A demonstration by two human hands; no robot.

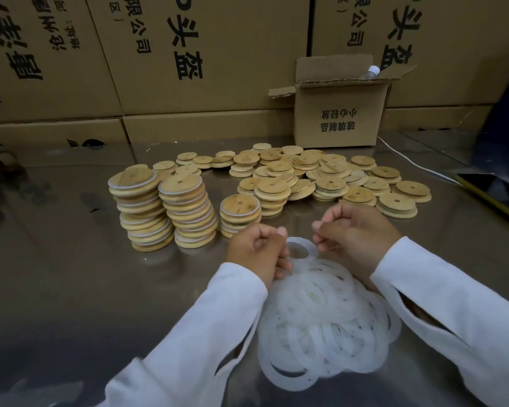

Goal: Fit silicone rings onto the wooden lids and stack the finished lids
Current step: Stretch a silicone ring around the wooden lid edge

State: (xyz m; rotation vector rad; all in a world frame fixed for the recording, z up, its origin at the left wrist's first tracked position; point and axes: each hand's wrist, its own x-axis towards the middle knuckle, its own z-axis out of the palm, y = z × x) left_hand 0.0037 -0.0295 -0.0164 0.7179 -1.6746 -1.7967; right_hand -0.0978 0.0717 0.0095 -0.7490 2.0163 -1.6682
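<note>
Three finished stacks (171, 212) done; many bare lids (321, 174) left, est. under half complete. Left hand (256, 248) & right hand (350, 227) both pinch one silicone ring (299, 245) over ring pile (321, 318).

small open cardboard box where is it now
In the head view the small open box sits at the back right of the table, in front of the big cartons, behind the loose wooden lids.
</note>
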